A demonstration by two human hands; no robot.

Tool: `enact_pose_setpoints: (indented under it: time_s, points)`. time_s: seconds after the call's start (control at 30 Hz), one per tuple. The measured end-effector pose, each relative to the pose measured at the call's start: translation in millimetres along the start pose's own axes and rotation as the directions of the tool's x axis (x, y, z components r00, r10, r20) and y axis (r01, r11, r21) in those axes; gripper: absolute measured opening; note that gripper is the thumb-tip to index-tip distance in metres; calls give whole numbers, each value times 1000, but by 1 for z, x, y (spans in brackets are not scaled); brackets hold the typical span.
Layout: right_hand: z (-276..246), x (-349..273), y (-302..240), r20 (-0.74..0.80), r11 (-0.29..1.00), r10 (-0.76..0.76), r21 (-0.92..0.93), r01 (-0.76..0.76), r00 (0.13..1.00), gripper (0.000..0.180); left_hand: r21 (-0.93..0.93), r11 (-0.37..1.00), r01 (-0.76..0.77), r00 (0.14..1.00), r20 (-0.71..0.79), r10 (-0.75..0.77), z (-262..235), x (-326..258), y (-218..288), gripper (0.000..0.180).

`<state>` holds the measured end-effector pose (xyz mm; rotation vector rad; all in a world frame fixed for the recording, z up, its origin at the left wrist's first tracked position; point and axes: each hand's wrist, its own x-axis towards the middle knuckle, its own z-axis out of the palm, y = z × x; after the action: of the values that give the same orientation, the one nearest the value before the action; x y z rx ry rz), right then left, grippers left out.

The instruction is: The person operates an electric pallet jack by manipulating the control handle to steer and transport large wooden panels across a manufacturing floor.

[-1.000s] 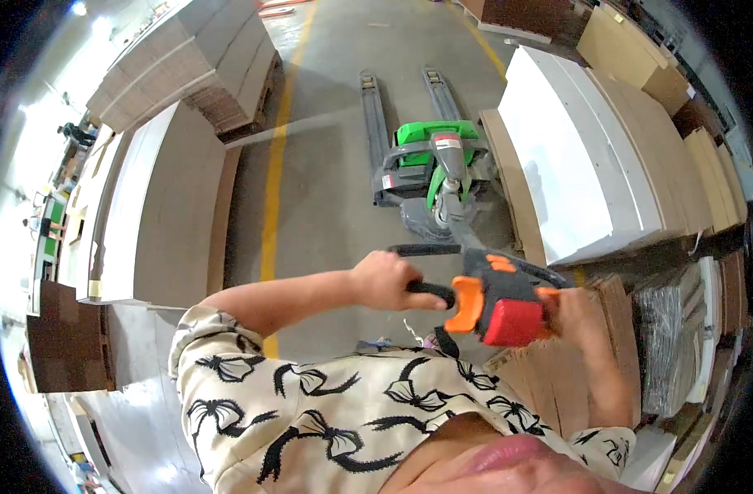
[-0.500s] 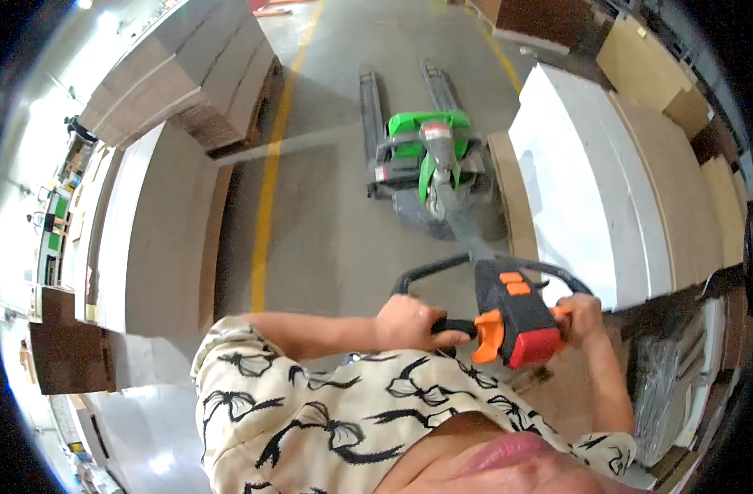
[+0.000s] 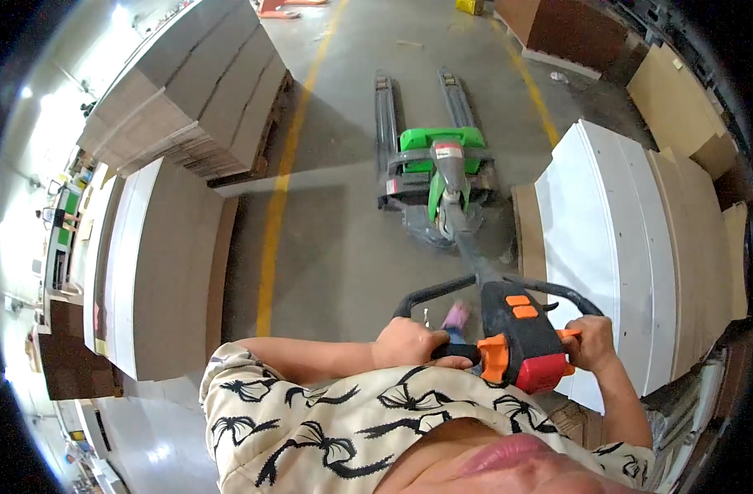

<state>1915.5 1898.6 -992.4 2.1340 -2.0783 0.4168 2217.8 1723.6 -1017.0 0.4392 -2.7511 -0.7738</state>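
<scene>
Both of my hands are on the control handle [image 3: 520, 325] of a green and black electric pallet truck [image 3: 438, 169]. My left hand [image 3: 413, 342] wraps round the black grip on the handle's left side, beside an orange thumb lever [image 3: 493, 358]. Closed round the right grip is my right hand [image 3: 590, 342], next to the other orange lever. The handle head is black with orange buttons and a red end. From it a dark tiller [image 3: 467, 243] slopes away to the truck body. Two bare forks [image 3: 386, 115] point away from me along the floor.
Yellow floor lines [image 3: 278, 222] run on both sides. Stacked white boards [image 3: 586, 239] stand close on the right; another board stack [image 3: 171, 263] and a large stack on a pallet [image 3: 204, 90] stand left. Brown stacks [image 3: 557, 33] and an orange pallet truck [image 3: 282, 10] are farther off.
The stacks on both sides have shifted down in view, and more floor shows beyond the forks. A pink shoe now shows below the handle. Both hands keep their grip.
</scene>
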Motion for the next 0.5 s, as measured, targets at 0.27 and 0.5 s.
enact_pose_setpoints:
  time_s: [0.27,0.5]
  points:
    - [-50,-37,2,-16,990,-112,82,113,994,57,34,998,53,998,-28,-52,7,-29,80,54]
    - [-51,-64,-22,54,998,-30,51,27,998,49,-25,989,143,990,0,-143,2,-60,103,43]
